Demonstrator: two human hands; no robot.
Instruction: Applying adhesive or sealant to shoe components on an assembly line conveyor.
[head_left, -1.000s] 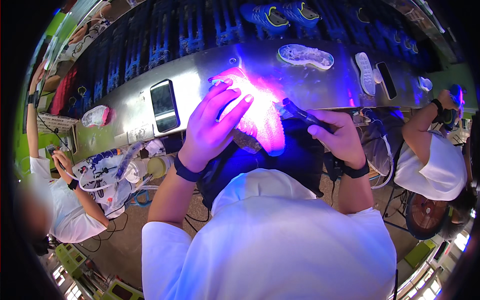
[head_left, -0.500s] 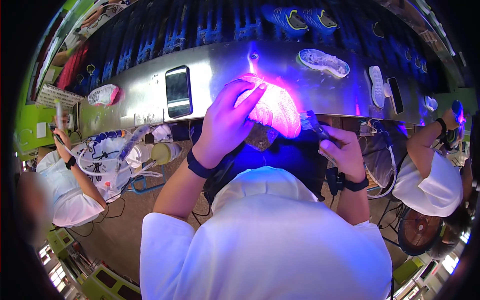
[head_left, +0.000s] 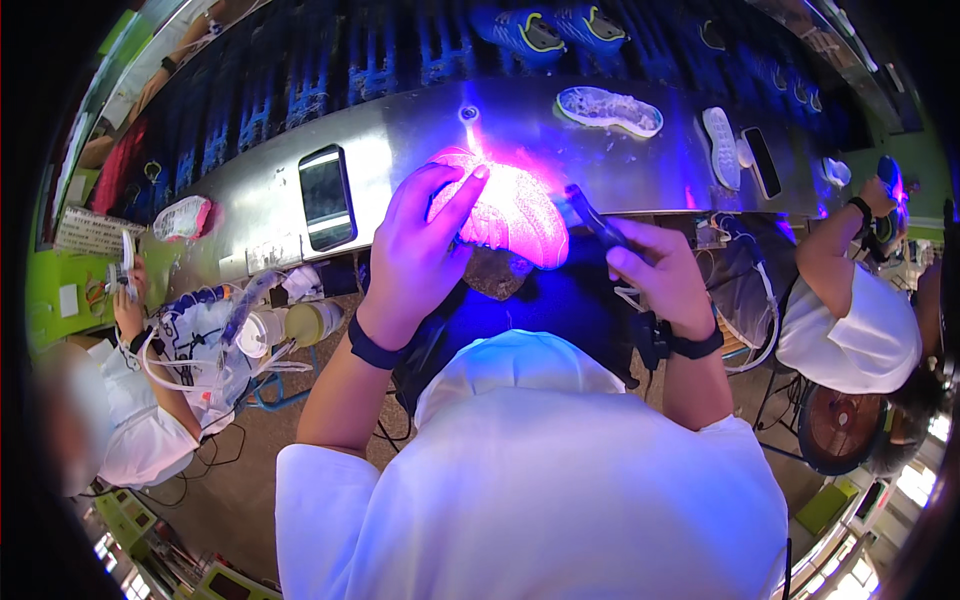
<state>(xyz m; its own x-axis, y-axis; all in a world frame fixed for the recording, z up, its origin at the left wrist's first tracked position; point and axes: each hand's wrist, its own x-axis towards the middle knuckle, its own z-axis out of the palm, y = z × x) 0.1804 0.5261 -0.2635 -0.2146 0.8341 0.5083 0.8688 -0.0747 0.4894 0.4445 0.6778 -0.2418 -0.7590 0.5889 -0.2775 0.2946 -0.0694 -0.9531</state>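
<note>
Beneath a bright violet-pink light at the bench's near edge, a shoe upper [head_left: 515,215] glows pink and white, its rounded end toward the right. My left hand [head_left: 415,245] is closed on the upper's left part, thumb and fingers on top. My right hand [head_left: 660,270] grips a brush [head_left: 592,215] by its dark handle. The brush tip lies close to the upper's right side; glare and blur hide whether it touches.
On the metal bench [head_left: 400,125] lie a phone [head_left: 327,198], a shoe sole [head_left: 610,110], another white sole [head_left: 720,148] and a second phone [head_left: 762,163]. Blue shoes [head_left: 520,35] rest on the dark conveyor behind. Co-workers sit at both sides; a fan [head_left: 842,425] stands lower right.
The whole view has shifted slightly. My right hand has swung the brush upward along the upper's right side, its tip now higher. My left hand keeps its hold. The left co-worker's hand has moved.
</note>
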